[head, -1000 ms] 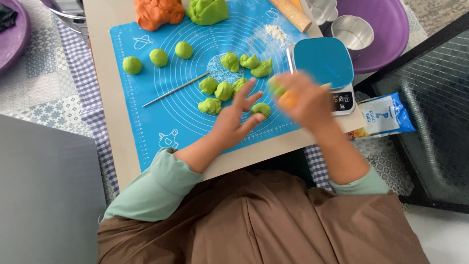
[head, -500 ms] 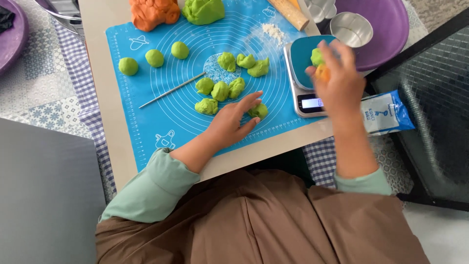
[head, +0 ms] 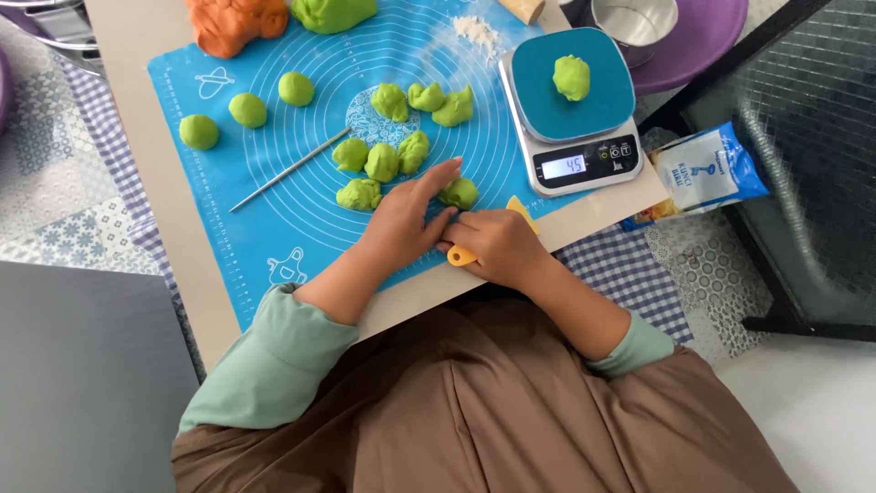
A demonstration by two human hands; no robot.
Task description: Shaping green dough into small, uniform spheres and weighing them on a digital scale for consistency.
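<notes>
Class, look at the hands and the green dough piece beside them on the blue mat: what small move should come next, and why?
Probably press the yellow scraper in the right hand down into the green dough piece that the left hand steadies. One green lump already sits on the scale, and several rough pieces on the mat remain unrounded.

Single head-worn view, looking steeply down, close over blue mat (head: 274, 228) and lap
</notes>
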